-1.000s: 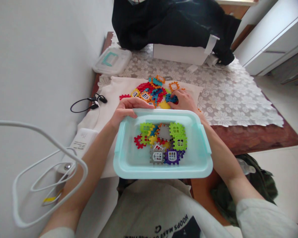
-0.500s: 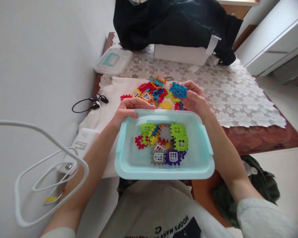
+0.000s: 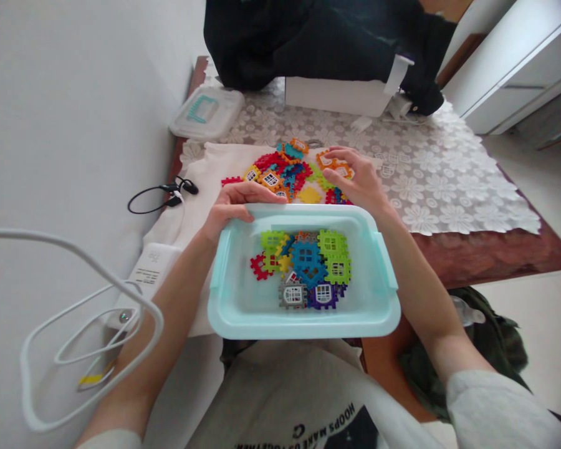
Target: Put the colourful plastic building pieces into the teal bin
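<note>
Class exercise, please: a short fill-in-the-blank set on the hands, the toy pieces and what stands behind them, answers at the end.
1. The person's ____ hand grips the rim of the turquoise tub.
2. In the tub, the window piece immediately left of the purple one is ____.
3. The cloth draped over the white box is ____.

Missing words: left; gray; black.

Worn on the head, one camera looks forward and down.

One left hand [image 3: 229,206], one right hand [image 3: 362,181], one tub [image 3: 303,330], one lid [image 3: 219,125], one headset [image 3: 172,201], toy tiles [image 3: 305,254] too heaped to count
</note>
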`<state>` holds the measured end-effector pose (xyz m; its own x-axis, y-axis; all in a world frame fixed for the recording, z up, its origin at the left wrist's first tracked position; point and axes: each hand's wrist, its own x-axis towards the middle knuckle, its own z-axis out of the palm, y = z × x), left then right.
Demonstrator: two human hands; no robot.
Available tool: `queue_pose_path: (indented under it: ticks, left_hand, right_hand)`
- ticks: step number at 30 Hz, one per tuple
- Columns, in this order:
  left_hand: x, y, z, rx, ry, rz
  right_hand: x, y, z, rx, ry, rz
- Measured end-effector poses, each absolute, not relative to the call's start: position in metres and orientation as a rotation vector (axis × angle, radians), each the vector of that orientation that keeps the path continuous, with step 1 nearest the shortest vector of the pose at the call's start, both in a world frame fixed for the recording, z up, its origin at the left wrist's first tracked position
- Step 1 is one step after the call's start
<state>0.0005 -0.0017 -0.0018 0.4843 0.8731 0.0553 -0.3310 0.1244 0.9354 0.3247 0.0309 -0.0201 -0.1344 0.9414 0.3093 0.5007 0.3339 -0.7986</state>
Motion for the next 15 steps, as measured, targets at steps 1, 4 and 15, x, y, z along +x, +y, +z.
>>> queue_pose_path:
  ticks: [1, 4, 15]
  left_hand:
    - [0.001, -0.001, -0.001, 1.117, 0.594, 0.952]
    - [0.001, 0.0, 0.0, 1.11, 0.571, 0.942]
    - [-0.001, 0.001, -0.006, 1.091, 0.606, 0.953]
  right_hand:
    - [0.329, 0.035, -0.027, -1.427, -1.832, 0.55]
    - [0.338, 0.042, -0.045, -1.659, -2.051, 0.397]
    - [0.332, 0.044, -0.048, -1.699, -2.118, 0.287]
